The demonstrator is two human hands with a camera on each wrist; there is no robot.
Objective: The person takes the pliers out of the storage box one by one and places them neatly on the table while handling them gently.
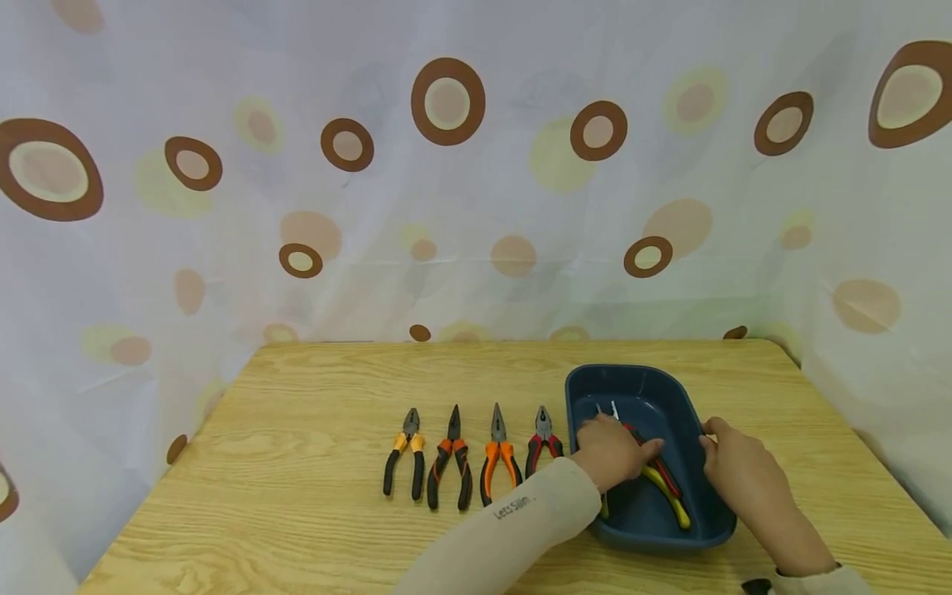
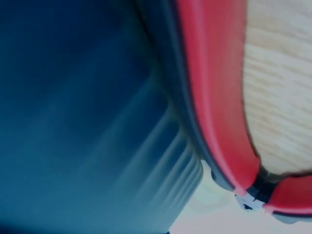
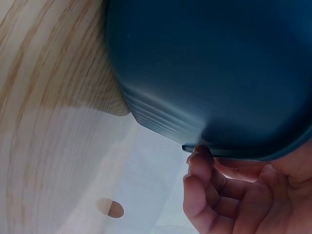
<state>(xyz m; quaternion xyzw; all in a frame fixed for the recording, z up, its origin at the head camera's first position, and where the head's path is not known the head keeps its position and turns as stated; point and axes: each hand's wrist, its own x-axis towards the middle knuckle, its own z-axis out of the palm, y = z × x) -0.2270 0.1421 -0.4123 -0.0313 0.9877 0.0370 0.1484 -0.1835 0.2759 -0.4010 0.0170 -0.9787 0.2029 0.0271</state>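
A dark blue plastic bin [image 1: 632,516] stands on the right of the table. My left hand [image 1: 611,450] reaches down into it, thumb spread to the right, over pliers with red and yellow handles [image 1: 667,487]. Its fingertips are hidden, so I cannot tell whether they grip anything. Another yellow handle end [image 1: 604,506] shows beneath the left wrist. On the bin's right side, my right hand [image 1: 747,471] pinches the rim; the right wrist view shows its curled fingers [image 3: 200,170] at that edge. Just left of the bin lie red-and-black pliers [image 1: 545,438], large in the left wrist view.
Left of those, in a row, lie orange needle-nose pliers [image 1: 500,450], black-and-orange needle-nose pliers [image 1: 452,459] and yellow-and-black pliers [image 1: 406,454]. All point to the back of the wooden table [image 1: 297,463]. A patterned curtain [image 1: 476,190] hangs behind.
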